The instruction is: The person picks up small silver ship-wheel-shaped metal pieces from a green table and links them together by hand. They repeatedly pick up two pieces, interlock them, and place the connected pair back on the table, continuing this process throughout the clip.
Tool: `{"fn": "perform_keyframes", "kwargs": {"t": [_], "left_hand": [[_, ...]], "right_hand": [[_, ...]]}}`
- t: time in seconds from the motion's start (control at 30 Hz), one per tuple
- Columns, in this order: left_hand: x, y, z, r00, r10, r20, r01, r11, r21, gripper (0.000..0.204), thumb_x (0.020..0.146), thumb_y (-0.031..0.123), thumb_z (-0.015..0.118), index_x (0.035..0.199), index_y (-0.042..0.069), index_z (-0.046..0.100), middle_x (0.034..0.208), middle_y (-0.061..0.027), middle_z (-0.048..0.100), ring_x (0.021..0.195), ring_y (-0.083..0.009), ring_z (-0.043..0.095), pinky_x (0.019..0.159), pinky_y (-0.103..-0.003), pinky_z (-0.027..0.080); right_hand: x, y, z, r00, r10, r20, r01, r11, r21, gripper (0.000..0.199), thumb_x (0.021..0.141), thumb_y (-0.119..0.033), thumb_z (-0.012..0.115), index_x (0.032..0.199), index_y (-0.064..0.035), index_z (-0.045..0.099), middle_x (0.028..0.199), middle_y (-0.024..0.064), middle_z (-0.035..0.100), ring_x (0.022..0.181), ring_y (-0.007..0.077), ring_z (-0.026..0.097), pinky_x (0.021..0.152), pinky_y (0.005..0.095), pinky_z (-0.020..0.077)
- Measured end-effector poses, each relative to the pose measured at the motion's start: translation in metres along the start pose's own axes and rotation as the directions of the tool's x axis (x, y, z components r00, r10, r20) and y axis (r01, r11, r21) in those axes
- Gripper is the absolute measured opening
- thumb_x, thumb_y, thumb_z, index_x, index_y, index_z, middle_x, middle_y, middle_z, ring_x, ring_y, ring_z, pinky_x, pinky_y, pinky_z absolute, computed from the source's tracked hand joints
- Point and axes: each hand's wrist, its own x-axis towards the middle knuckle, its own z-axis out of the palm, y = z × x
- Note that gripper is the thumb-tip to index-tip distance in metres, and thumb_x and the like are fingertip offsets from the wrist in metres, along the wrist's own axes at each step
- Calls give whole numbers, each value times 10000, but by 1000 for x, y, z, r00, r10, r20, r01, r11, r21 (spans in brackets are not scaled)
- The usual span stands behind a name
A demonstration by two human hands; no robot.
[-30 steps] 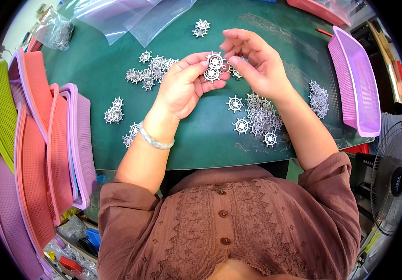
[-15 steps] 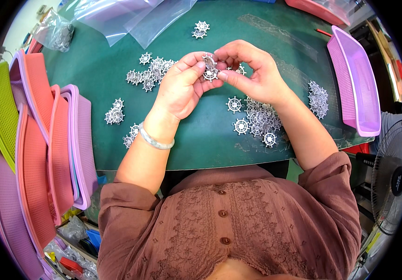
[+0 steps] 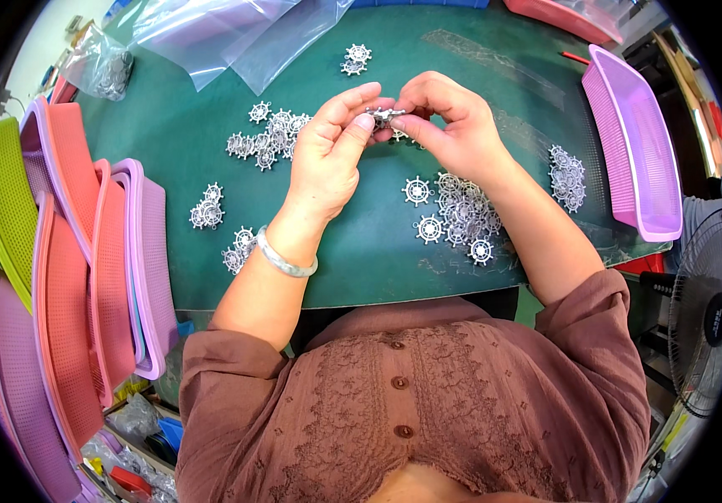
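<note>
Silvery ship's-wheel charms (image 3: 384,116) are pinched between my two hands above the middle of the green table (image 3: 327,268); they are seen nearly edge-on, and I cannot tell how many there are. My left hand (image 3: 333,151) grips them with thumb and fingers, its other fingers stretched upward. On their right side, the thumb and forefinger of my right hand (image 3: 453,126) close on them. Loose charms lie in a pile (image 3: 466,214) by my right forearm and in a cluster (image 3: 270,138) left of my left hand. A few more show partly behind my right hand.
Smaller charm groups lie at far centre (image 3: 356,59), left (image 3: 207,208), beside my left wrist (image 3: 239,250) and right (image 3: 567,178). A purple basket (image 3: 629,151) stands at the right edge, stacked baskets (image 3: 109,277) at left. Clear plastic bags (image 3: 248,42) cover the far left; a fan (image 3: 701,314) stands lower right.
The held charms have tipped from facing up to nearly edge-on. My left fingers have straightened upward, and my left hand has turned slightly. The loose piles keep their places on the table.
</note>
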Motion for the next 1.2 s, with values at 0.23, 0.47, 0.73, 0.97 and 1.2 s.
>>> {"fn": "perform_keyframes", "kwargs": {"t": [0.23,0.47,0.73,0.97,1.2], "left_hand": [[-1,0,2,995,51,86,-49,998,-29,430,843,-21,466,1263,15,381,1148,-135,519,994,-145,522,869,-267,427],[-2,-1,1,994,79,77,-87,990,112,472,830,-54,439,1287,29,358,1151,-126,520,992,-138,520,872,-260,411],[-3,-2,0,992,105,71,-114,982,149,466,831,-50,438,1284,29,364,1144,-127,528,999,-146,525,869,-261,411],[-3,-1,1,992,103,66,-112,983,144,457,830,-49,441,1276,19,369,1150,-130,525,1018,-151,520,872,-263,411],[-2,0,3,993,103,54,-109,985,136,388,829,-30,471,1213,-11,423,1103,-110,543,962,-135,536,841,-248,428]], "right_hand": [[-1,6,0,956,289,44,-285,889,360,56,786,6,583,840,5,567,750,27,596,663,61,542,582,198,430],[-1,7,0,935,347,75,-341,820,459,63,781,1,590,840,0,568,727,15,582,647,62,530,576,195,427],[-1,7,1,935,346,81,-340,808,481,61,781,-2,590,838,-4,569,721,18,575,634,72,527,569,202,429],[-1,6,1,933,351,79,-346,815,465,53,784,4,577,835,-1,564,721,18,571,638,76,526,574,208,433],[-1,8,0,936,343,84,-341,821,458,63,781,10,576,841,1,563,724,20,574,645,78,530,579,210,436]]}}
